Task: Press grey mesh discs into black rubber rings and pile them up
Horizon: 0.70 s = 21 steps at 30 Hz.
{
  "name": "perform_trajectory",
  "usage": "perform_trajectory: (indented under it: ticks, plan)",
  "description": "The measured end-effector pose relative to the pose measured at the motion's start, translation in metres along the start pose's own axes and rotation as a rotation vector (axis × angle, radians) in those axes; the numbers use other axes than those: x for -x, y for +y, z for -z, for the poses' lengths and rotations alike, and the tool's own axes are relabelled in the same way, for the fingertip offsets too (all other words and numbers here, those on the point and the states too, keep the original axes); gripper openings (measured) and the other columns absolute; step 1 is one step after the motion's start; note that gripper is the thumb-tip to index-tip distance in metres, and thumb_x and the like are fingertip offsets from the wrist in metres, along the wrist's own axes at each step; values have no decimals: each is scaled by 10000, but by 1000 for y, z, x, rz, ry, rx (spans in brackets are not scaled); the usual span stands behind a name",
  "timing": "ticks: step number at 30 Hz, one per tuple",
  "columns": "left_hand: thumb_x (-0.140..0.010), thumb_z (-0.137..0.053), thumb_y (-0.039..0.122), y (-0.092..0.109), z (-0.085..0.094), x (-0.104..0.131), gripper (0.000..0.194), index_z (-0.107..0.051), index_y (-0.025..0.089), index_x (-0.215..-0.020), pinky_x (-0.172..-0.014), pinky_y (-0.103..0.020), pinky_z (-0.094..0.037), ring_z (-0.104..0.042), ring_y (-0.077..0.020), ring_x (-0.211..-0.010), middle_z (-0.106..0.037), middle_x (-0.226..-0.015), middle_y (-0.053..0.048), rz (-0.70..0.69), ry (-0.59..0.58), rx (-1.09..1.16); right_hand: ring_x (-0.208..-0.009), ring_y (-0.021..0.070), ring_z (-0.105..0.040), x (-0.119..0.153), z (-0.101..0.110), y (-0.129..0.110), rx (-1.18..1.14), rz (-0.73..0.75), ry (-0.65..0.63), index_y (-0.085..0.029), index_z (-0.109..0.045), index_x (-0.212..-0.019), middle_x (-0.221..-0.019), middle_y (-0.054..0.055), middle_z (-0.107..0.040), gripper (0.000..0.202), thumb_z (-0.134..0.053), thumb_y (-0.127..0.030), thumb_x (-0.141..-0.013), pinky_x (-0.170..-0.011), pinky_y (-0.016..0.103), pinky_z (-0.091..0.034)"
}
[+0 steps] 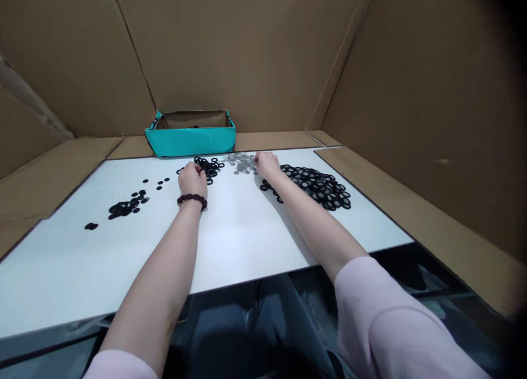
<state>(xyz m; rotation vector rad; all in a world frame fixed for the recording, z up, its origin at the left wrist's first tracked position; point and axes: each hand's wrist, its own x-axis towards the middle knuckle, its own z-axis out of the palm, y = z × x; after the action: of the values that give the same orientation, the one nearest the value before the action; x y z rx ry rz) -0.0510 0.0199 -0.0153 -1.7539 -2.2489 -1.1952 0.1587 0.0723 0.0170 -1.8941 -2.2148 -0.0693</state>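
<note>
My left hand [192, 180], with a dark beaded bracelet on the wrist, has its fingers curled together at the left edge of a small heap of black rings [213, 165]. Whatever its fingertips hold, if anything, is hidden. Beside that heap lies a scatter of thin, translucent grey discs [240, 163]. At its right edge my right hand [267, 165] has thumb and fingers pinched together. Anything in that pinch is too small to make out. A large pile of black rings with grey centres [319, 188] spreads to the right, partly behind my right forearm.
Small black discs [124, 208] lie loosely grouped on the left of the white board [234, 258]. A turquoise open box [191, 142] stands behind the board. Brown cardboard walls [239, 55] enclose the back and sides.
</note>
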Motion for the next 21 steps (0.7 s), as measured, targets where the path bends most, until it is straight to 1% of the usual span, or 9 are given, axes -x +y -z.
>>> perform_trajectory:
  ticks: [2, 5, 8, 10, 14, 17, 21]
  plan:
    - [-808, -490, 184, -2, -2, -1, 67, -526, 193, -863, -842, -391, -423, -578, -249, -917, -634, -882, -80, 28, 57, 55, -1100, 266, -555, -12, 2, 2, -1, -45, -25, -107, -653, -1084, -1119, 160, -649, 328, -465, -41, -824, -881, 316, -390]
    - [-802, -494, 184, -3, -3, -1, 56, -511, 196, -854, -838, -388, -422, -582, -239, -912, -631, -862, -71, 46, 75, 84, -1108, 249, -562, -28, 4, 5, 3, -107, -62, -122, -649, -1136, -1156, 159, -640, 374, -483, -28, -814, -888, 308, -397]
    - [-803, -492, 192, -3, -4, -1, 47, -507, 199, -848, -834, -391, -423, -584, -240, -911, -628, -852, -69, 40, 70, 91, -1125, 234, -551, -40, -1, 9, 12, -84, -81, -143, -640, -1167, -1180, 146, -634, 390, -500, -45, -817, -906, 304, -397]
    - [-808, -486, 195, -2, -4, -1, 48, -508, 197, -850, -836, -394, -421, -583, -243, -915, -629, -853, -75, 39, 71, 93, -1144, 239, -537, -46, -7, 10, 29, -74, -97, -138, -639, -1171, -1189, 149, -629, 391, -493, -49, -819, -919, 310, -393]
    - [-811, -478, 193, -1, -3, -1, 56, -513, 192, -855, -839, -397, -417, -581, -247, -913, -634, -854, -81, 36, 77, 86, -1155, 256, -521, -51, -18, 10, 62, -69, -119, -88, -646, -1141, -1158, 179, -633, 352, -480, -65, -832, -933, 325, -379]
    - [-809, -477, 195, -1, -3, -1, 53, -514, 193, -848, -840, -394, -417, -581, -248, -905, -639, -855, -80, 15, 81, 75, -1161, 266, -500, -52, -21, 9, 74, -26, -80, -69, -660, -1094, -1121, 202, -638, 308, -482, -87, -844, -949, 344, -359]
    - [-812, -477, 198, 1, -2, 1, 54, -511, 194, -853, -853, -394, -412, -579, -248, -906, -643, -871, -81, 8, 83, 66, -1150, 279, -497, -49, -21, 6, 75, 21, -53, -70, -675, -1049, -1093, 198, -646, 298, -463, -72, -840, -950, 364, -351]
